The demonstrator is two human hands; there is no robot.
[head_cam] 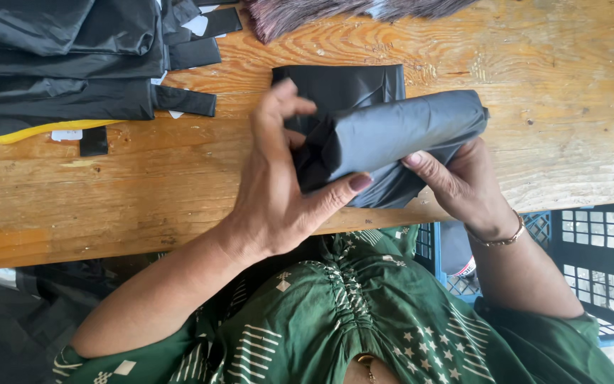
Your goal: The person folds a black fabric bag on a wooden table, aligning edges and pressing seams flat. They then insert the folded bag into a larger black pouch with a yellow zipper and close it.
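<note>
Hands are both gripping the black fabric bundle (399, 131) over the worktop (548, 78), left hand (278, 192) tucking its half-rolled end, right hand (463, 181) pinching underneath, finished black pieces (65, 64) lying far left.

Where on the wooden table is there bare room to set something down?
Bare wood lies on the wooden table right of the rolled black fabric bundle, and along the near edge below the pile of folded black fabric. The far-left corner and the middle, around both hands, are crowded.

Worn wooden table (143, 185) — daylight, seemingly.
</note>
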